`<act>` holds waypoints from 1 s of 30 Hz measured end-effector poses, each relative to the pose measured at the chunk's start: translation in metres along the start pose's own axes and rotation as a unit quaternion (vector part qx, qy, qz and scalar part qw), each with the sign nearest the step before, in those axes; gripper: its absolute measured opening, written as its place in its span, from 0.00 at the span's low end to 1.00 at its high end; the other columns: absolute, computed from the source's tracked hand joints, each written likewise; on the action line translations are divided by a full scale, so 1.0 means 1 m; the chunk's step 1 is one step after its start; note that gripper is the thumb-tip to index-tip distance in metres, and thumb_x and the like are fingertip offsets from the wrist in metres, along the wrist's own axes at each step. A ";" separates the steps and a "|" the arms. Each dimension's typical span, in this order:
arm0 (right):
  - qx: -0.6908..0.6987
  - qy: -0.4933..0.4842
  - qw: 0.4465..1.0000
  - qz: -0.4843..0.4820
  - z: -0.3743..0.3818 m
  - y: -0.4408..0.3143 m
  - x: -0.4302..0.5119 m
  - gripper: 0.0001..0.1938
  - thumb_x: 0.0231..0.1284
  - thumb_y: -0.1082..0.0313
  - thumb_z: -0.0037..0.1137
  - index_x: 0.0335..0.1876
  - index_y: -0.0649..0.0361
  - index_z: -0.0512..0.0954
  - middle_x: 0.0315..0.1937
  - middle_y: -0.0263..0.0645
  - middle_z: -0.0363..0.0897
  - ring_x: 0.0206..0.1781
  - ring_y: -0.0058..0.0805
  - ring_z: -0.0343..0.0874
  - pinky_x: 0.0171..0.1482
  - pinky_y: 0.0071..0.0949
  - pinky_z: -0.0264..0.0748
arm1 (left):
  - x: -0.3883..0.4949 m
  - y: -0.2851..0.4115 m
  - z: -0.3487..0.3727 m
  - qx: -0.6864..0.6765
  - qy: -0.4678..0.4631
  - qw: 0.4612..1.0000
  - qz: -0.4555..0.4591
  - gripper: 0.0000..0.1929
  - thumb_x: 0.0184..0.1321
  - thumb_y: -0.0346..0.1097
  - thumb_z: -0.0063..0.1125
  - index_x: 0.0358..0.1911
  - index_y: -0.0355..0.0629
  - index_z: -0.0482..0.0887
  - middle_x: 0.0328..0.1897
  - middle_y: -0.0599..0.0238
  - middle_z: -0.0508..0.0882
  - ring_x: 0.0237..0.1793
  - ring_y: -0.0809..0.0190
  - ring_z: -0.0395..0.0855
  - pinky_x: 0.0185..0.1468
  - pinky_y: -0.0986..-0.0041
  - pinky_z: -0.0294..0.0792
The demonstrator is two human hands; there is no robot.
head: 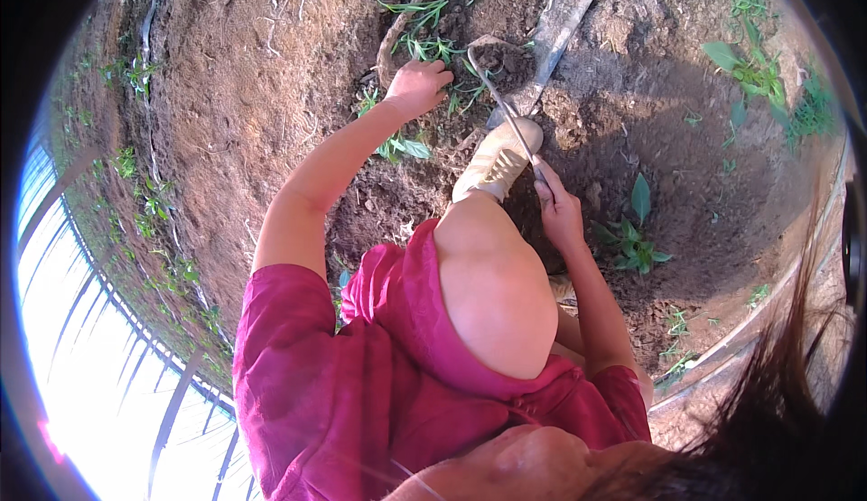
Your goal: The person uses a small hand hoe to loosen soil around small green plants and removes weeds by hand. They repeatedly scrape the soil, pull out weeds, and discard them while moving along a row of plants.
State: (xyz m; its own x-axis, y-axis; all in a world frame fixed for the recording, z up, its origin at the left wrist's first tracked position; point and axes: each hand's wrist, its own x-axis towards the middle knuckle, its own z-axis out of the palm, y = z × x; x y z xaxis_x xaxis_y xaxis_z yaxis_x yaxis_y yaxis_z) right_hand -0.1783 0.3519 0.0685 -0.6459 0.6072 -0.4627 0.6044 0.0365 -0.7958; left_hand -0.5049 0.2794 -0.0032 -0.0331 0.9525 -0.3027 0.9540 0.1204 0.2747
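My right hand (561,208) grips the handle of a small hand hoe (500,98). Its thin metal neck slants up and left past my shoe, and the bent head (489,42) rests at loose dark soil. My left hand (418,88) is down at the ground with curled fingers, against narrow-leaved green weeds (428,44). Whether the fingers hold any stems is hidden. A thick woody root or stick (401,27) lies just beyond that hand. Between the hands, my beige lace-up shoe (498,159) stands on the soil.
A flat strip (565,34), seemingly plastic drip tape, runs from the shoe to the top edge. Leafy weeds grow at right (635,247) and far right (758,78). Another thin line (150,115) crosses the soil at left, before a bright ribbed greenhouse-like wall (101,338).
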 end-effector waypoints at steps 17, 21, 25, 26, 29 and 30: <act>0.033 -0.019 0.997 0.066 -0.010 0.009 0.001 0.20 0.71 0.65 0.46 0.67 0.44 0.68 0.53 0.46 0.79 0.54 0.35 0.81 0.53 0.27 0.74 | -0.001 -0.004 -0.010 -0.018 0.049 0.997 -0.061 0.11 0.54 0.37 0.60 0.40 0.42 0.80 0.41 0.62 0.78 0.45 0.54 0.80 0.52 0.62 0.73; 0.105 0.091 0.988 -0.074 0.045 -0.014 0.076 0.21 0.72 0.61 0.47 0.68 0.44 0.67 0.37 0.37 0.78 0.38 0.21 0.75 0.44 0.20 0.72 | 0.019 -0.032 -0.012 0.165 0.051 0.976 -0.130 0.10 0.55 0.33 0.56 0.39 0.39 0.77 0.39 0.60 0.78 0.38 0.58 0.83 0.39 0.67 0.78; 0.256 0.034 0.966 0.022 0.094 -0.024 0.099 0.22 0.72 0.57 0.47 0.70 0.43 0.65 0.36 0.35 0.80 0.32 0.17 0.71 0.40 0.21 0.71 | 0.027 -0.039 0.001 0.280 0.062 0.948 -0.136 0.12 0.56 0.30 0.54 0.44 0.40 0.74 0.40 0.59 0.77 0.35 0.60 0.85 0.32 0.70 0.79; 0.209 0.022 0.978 -0.001 0.093 -0.022 0.089 0.22 0.72 0.58 0.46 0.70 0.43 0.66 0.37 0.37 0.81 0.33 0.18 0.72 0.40 0.22 0.71 | 0.025 -0.039 0.003 0.234 0.044 0.960 -0.147 0.09 0.58 0.30 0.52 0.42 0.41 0.73 0.40 0.59 0.78 0.35 0.58 0.86 0.34 0.68 0.80; 0.131 0.014 0.985 -0.114 0.072 -0.017 0.052 0.21 0.73 0.63 0.42 0.69 0.38 0.66 0.47 0.45 0.81 0.46 0.28 0.82 0.47 0.27 0.75 | 0.013 -0.038 -0.003 0.181 -0.031 0.970 -0.160 0.08 0.59 0.30 0.51 0.41 0.41 0.72 0.42 0.56 0.79 0.37 0.56 0.86 0.35 0.66 0.80; 0.092 -0.045 0.995 0.000 0.056 -0.014 0.040 0.21 0.73 0.63 0.42 0.68 0.38 0.67 0.48 0.45 0.81 0.49 0.29 0.82 0.48 0.27 0.75 | 0.005 -0.040 -0.010 0.128 -0.036 0.982 -0.136 0.08 0.59 0.29 0.50 0.42 0.41 0.72 0.43 0.53 0.80 0.38 0.52 0.85 0.40 0.62 0.79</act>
State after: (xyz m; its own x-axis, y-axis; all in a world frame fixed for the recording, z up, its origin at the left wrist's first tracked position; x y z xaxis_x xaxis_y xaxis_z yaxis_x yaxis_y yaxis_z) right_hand -0.2384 0.3310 0.0389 -0.6900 0.5339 -0.4887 0.5143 -0.1134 -0.8501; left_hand -0.5462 0.2819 -0.0070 -0.2846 0.8716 -0.3992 0.9567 0.2849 -0.0600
